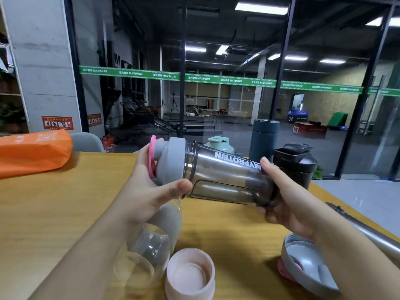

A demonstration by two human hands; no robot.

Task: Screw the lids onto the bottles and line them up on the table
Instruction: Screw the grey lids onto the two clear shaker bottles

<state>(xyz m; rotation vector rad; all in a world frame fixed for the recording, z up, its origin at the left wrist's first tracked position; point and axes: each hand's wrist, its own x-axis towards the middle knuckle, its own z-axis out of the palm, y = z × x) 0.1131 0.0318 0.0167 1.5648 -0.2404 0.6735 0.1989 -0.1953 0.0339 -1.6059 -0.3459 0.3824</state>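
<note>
An orange bag (32, 151) lies at the far left of the worktop (65, 202). My left hand (151, 187) curls round the grey lid (172, 161), which sits on the neck of the smoky bottle (227, 180); my palm covers its pink cap. The bottle lies sideways in the air above the worktop, between my hands, its mouth to the left. Beneath my left arm a clear bottle (149, 250) lies on its side, and just right of it a pink lid (190, 276) rests open side up. At the far edge stand a green bottle (219, 144), a tall blue flask (264, 139) and a black shaker (296, 161), all capped. My right hand (287, 204) grips the smoky bottle's base. Below my right wrist a second grey lid (307, 269) lies upturned, beside a steel tube (368, 232).
</note>
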